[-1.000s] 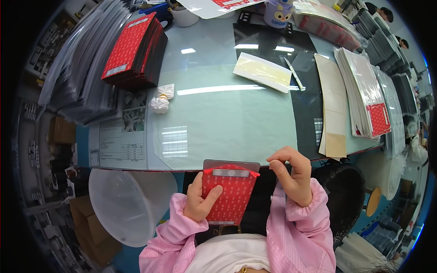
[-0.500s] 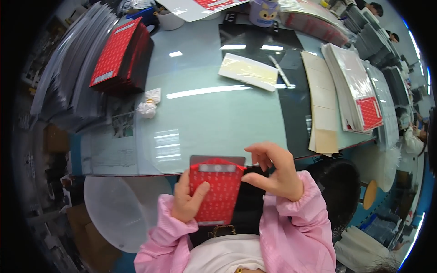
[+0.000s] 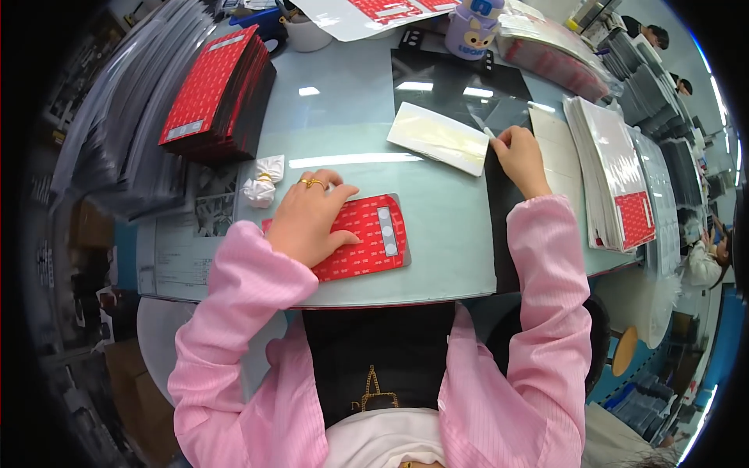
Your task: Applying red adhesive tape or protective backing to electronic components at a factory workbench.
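A flat rectangular panel with red printed film (image 3: pixel 360 234), dark rounded edges and a pale strip at its right end lies on the glass-topped table near the front edge. My left hand (image 3: pixel 308 222) rests over its left part, the thumb on the film and the fingers curved apart toward its far edge. Farther right, my right hand (image 3: pixel 521 158) pinches a slim white pen-like tool (image 3: pixel 488 132), most of it covered by the fingers. Just left of that hand is a white pad with a pale yellow top (image 3: pixel 438 139).
A stack of red-filmed panels (image 3: pixel 211 93) stands at the far left beside sleeved sheets (image 3: pixel 117 109). A crumpled white wad (image 3: pixel 261 183) lies closer in. Cardboard strips (image 3: pixel 558 156) and bagged sheets (image 3: pixel 605 164) line the right side. A purple cup (image 3: pixel 470 35) stands at the back.
The red panel has gone from above my lap onto the table, turned sideways, with my left hand. My right hand has reached forward and right and taken hold of the white pen-like tool.
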A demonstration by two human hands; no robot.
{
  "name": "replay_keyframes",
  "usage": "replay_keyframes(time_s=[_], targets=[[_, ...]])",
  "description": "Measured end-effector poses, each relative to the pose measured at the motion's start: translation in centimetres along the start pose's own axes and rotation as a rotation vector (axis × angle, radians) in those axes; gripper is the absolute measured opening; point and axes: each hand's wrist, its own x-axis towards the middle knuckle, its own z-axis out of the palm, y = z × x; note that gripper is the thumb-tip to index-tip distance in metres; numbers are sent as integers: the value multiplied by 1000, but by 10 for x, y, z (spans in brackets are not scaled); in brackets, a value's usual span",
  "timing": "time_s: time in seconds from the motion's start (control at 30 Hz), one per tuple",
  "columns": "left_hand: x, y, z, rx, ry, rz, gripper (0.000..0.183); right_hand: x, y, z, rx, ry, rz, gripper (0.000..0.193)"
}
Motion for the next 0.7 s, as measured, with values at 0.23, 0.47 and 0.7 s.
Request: replay_keyframes(time_s=[0.23,0.47,0.7], targets=[[-1,35,18,-322,66,120,49,-17,-6,-13,195,215,-1,20],[-4,29,41,-427,79,148,24,-144,-90,-58,687,11,15,20],[17,24,55,-504,184,59,16,-197,-103,-34,567,-85,-161,37]])
